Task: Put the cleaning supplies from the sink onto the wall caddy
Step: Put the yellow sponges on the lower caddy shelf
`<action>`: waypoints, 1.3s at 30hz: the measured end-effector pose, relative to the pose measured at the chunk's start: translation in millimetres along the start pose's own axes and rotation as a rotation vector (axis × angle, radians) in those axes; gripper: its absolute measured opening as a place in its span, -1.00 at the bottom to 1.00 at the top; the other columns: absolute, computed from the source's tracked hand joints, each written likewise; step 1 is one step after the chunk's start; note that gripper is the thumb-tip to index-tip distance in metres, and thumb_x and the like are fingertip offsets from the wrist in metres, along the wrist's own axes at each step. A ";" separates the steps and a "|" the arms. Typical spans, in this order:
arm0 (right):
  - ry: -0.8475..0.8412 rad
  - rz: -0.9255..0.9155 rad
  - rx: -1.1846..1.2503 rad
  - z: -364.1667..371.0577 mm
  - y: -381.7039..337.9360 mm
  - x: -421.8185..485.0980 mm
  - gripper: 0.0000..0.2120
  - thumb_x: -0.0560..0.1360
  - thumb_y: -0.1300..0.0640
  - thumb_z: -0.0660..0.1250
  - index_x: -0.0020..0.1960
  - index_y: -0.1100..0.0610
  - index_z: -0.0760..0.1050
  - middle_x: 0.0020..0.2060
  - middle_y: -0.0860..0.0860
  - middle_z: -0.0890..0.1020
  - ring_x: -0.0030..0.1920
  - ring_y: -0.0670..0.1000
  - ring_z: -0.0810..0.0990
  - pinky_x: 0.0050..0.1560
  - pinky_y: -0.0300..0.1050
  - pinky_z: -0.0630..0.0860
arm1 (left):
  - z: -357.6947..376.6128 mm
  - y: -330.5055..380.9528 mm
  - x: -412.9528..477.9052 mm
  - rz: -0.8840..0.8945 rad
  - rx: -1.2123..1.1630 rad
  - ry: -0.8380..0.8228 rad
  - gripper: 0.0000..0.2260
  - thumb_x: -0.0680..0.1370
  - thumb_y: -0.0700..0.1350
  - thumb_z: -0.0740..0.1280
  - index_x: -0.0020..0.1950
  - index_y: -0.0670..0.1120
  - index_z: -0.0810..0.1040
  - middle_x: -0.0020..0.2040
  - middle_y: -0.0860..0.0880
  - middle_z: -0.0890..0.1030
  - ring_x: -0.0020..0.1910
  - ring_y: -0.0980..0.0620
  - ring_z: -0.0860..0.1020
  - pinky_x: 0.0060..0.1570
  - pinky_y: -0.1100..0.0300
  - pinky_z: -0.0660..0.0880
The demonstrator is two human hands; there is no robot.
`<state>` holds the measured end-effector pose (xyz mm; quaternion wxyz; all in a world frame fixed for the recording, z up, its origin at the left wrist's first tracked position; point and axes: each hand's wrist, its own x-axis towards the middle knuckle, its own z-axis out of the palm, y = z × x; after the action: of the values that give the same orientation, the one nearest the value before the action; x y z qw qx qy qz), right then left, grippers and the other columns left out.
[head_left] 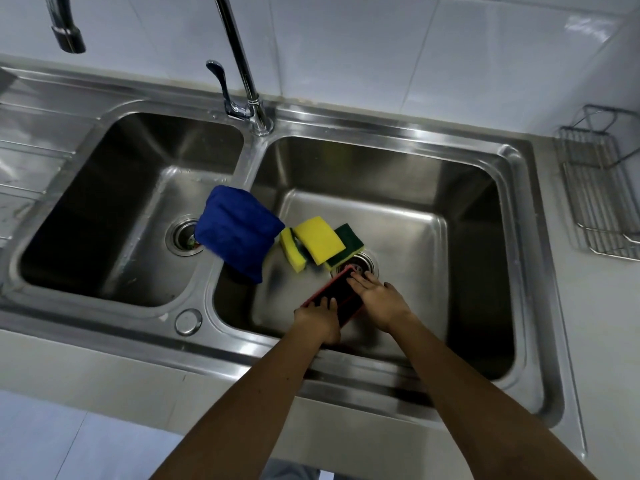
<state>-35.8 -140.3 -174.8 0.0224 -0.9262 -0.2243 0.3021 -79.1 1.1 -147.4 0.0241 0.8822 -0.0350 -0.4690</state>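
Double stainless sink point(450, 161) set in pale counter point(595, 341), tiled wall behind. Tall faucet point(242, 64) at far edge between the two basins.

Right basin, near side: both hands down inside, on one red-edged sponge with dark top face point(341, 296). Sponge tilted, far corner just beside the drain point(363, 265). Left hand point(318, 320) on the sponge's near left end, fingers point(323, 303) curled over its dark face, pressed together. Right hand point(381, 303) on the sponge's right side, fingers point(360, 280) extended flat along the far right edge, slightly spread. Whether sponge lifted clear of basin floor: cannot tell.

Right basin, farther and left of the hands: three more sponges in a cluster. Yellow sponge point(318, 239) uppermost, resting across a yellow-and-green sponge point(292, 252) on its left and a green-topped sponge point(349, 242) on its right, touching both. Green-topped sponge overlapping the far rim of the drain.

Blue cloth point(239, 232) folded, draped over the divider between basins, its right edge touching the yellow-and-green sponge.

Left basin: drain strainer point(183, 237) partly covered by the cloth.

Wire wall caddy point(595, 188) at far right, well apart from the sponges, nothing seen in it.
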 end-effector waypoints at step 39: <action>0.394 0.313 0.559 -43.3 -7.4 89.1 -0.39 0.35 0.05 0.45 0.30 0.18 0.29 0.14 0.29 0.50 0.14 0.32 0.49 0.09 0.08 0.47 | -33.9 -38.2 60.5 -0.065 -0.406 0.226 -0.28 0.59 -0.10 0.19 0.58 -0.19 -0.20 0.54 -0.30 0.08 0.45 -0.24 0.29 0.35 -0.05 0.37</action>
<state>49.8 -91.4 -187.1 0.2705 -0.9479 0.0198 0.1674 -15.8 34.4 -181.2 0.1899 0.9068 0.0915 -0.3651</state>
